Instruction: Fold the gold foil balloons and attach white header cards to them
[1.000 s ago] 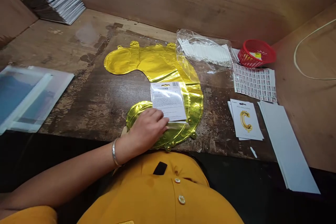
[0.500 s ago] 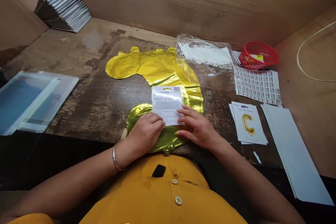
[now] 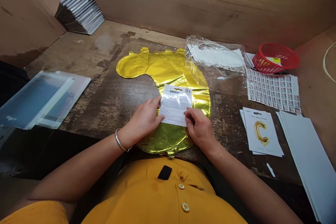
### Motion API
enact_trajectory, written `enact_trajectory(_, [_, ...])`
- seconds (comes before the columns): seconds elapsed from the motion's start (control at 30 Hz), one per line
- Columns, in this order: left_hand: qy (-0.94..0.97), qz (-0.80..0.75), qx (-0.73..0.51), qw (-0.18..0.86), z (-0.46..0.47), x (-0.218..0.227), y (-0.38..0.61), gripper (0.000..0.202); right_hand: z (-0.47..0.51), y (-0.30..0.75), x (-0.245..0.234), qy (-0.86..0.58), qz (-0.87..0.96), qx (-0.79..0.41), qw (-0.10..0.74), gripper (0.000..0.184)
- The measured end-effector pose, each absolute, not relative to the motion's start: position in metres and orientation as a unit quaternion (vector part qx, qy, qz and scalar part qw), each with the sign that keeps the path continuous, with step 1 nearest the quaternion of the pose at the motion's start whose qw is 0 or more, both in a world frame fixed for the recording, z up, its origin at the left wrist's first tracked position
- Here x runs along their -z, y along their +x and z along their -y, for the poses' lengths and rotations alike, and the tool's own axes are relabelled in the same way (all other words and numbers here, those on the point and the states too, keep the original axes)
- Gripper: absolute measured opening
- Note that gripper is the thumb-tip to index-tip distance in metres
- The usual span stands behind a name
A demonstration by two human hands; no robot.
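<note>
A worn, dark-stained plywood tabletop (image 3: 110,101) sits inside a bare board booth, walled at the back and on both sides.

The left hand (image 3: 145,119) has its fingers closed in a pinch on the left edge of a printed card (image 3: 175,105). The right hand (image 3: 199,127) pinches the card's lower right corner the same way. The card lies between the two hands, both equally close, with each hand's fingers pointing inward at it. Its long axis runs away from the person, barcode end farthest and tipped slightly right. It looks glossy, as if in a clear sleeve.

Directly under the card and both hands lies a flat gold foil balloon (image 3: 168,73). One lobe is at the near edge of the tabletop; the other arm curves away to the far left.

Farther out on the right are a clear bag of white straws (image 3: 215,56), a red basket (image 3: 275,57) and a sticker sheet (image 3: 273,87). Nearer on that side are header cards printed with a gold C (image 3: 262,133) and a stack of white sheets (image 3: 307,147). Well apart on the left lie clear sleeves (image 3: 39,98) — and in the far left corner, a leaning stack of packets (image 3: 81,15).
</note>
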State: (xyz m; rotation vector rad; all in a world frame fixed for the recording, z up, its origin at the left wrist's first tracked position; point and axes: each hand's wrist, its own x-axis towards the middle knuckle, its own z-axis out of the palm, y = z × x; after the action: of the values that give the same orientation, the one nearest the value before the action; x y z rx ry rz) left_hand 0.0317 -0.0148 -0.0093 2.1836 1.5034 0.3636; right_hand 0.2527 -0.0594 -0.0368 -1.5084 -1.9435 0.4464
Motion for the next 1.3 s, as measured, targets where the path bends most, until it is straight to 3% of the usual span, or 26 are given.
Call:
enact_trajectory(0.17, [0.712,-0.536,-0.224,0.395,0.015,0.002,0.042,0.066,0.062,0.253,0.035,-0.575,0.731,-0.139,0.340,0.013])
enact_trajectory(0.23, [0.604,-0.536,-0.315,0.499,0.015,0.004,0.046,0.077,0.061,0.257,0.029,-0.604,0.675,-0.149,0.398,0.027])
enact_trajectory(0.3, [0.508,-0.488,-0.391,0.592,0.014,0.008,0.047,0.078,0.059,0.262,0.022,-0.631,0.580,-0.258,0.445,0.051])
enact_trajectory(0.4, [0.477,-0.430,-0.415,0.644,0.015,0.011,0.039,0.068,0.056,0.266,0.011,-0.591,0.464,-0.506,0.424,0.056])
enact_trajectory(0.5, [0.579,-0.501,-0.408,0.497,0.024,0.009,0.027,0.067,0.050,0.260,0.005,-0.587,0.409,-0.558,0.420,0.051])
enact_trajectory(0.6, [0.766,-0.482,-0.379,0.194,0.037,0.004,0.023,0.072,0.042,0.243,0.002,-0.610,0.405,-0.516,0.444,0.049])
enact_trajectory(0.67, [0.855,-0.396,-0.334,0.024,0.044,0.002,0.024,0.061,0.038,0.229,-0.001,-0.594,0.448,-0.493,0.451,0.047])
enact_trajectory(0.73, [0.886,-0.352,-0.292,-0.075,0.045,0.000,0.025,0.047,0.036,0.216,-0.005,-0.571,0.500,-0.472,0.448,0.044])
enact_trajectory(0.83, [0.887,-0.366,-0.260,-0.107,0.037,0.002,0.020,0.044,0.036,0.202,-0.008,-0.566,0.535,-0.456,0.431,0.043])
enact_trajectory(1.0, [0.913,-0.313,-0.254,-0.059,0.021,0.016,0.009,0.029,0.043,0.198,0.005,-0.576,0.450,-0.533,0.426,0.041])
enact_trajectory(1.13, [0.885,-0.314,-0.338,-0.062,0.009,0.014,-0.008,0.029,0.049,0.212,0.013,-0.561,0.371,-0.600,0.432,0.037])
enact_trajectory(1.2, [0.840,-0.372,-0.387,-0.078,-0.010,-0.002,-0.034,0.030,0.050,0.227,0.013,-0.596,0.382,-0.579,0.404,0.036])
enact_trajectory(1.3, [0.745,-0.511,-0.413,-0.116,-0.064,-0.043,-0.100,0.029,0.051,0.251,0.015,-0.669,0.459,-0.453,0.370,0.033])
